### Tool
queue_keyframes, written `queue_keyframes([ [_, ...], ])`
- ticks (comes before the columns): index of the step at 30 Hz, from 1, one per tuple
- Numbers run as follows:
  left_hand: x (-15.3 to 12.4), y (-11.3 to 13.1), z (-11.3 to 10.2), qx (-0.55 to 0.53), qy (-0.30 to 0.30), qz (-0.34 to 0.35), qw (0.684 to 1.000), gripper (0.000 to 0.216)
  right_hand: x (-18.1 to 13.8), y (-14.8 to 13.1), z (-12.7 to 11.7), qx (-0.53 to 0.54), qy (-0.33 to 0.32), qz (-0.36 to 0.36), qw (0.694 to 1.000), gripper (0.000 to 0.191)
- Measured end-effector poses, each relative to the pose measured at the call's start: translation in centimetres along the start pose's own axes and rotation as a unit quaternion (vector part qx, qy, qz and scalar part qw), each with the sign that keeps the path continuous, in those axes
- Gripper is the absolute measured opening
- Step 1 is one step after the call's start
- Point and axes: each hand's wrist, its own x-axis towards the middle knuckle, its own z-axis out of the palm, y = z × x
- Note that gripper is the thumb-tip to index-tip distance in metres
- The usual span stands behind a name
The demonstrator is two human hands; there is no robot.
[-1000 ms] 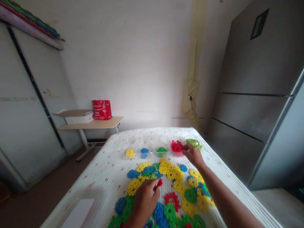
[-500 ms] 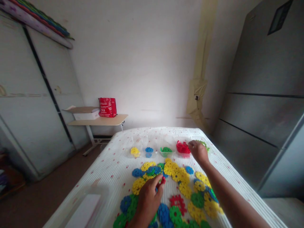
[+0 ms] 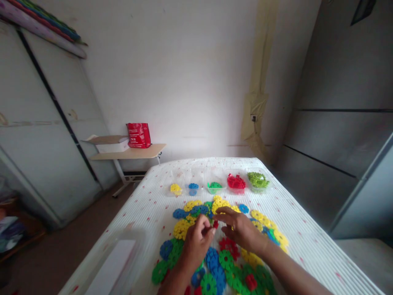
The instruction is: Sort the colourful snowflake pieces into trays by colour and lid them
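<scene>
The left hand (image 3: 198, 238) pinches a red piece (image 3: 215, 224) just beside the right hand (image 3: 241, 230), whose fingers are spread.

A small, bright red piece (image 3: 215, 224) sits pinched at the fingertips of the left hand (image 3: 198, 238), just beside the right hand (image 3: 241, 230). Partly covered, its exact shape is unclear; it appears above loose yellow, blue, green and red pieces (image 3: 219, 272).
</scene>
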Motion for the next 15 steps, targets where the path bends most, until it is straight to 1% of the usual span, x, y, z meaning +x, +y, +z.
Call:
queue_keyframes([
  [3, 0.05, 0.04, 0.02, 0.007, -0.01, 0.0, 1.0, 0.012, 0.04, 0.0, 0.24, 0.012, -0.03, -0.008, 0.999, 0.03],
  [6, 0.13, -0.04, -0.03, 0.017, -0.016, 0.002, 1.0, 0.014, 0.1, 0.24, 0.5, 0.028, -0.024, 0.004, 0.999, 0.015],
  [8, 0.16, -0.17, -0.04, 0.021, -0.017, 0.004, 1.0, 0.014, 0.09, 0.38, 0.63, 0.041, -0.023, 0.021, 0.999, 0.012],
  [12, 0.19, -0.34, 0.02, 0.031, -0.012, 0.006, 0.999, 0.014, 0.02, 0.35, 0.78, 0.073, -0.04, 0.04, 0.996, 0.012],
  [15, 0.3, -0.26, -0.07, 0.039, 0.001, -0.001, 0.999, 0.017, 0.04, 0.48, 0.64, 0.087, -0.05, 0.05, 0.994, 0.011],
])
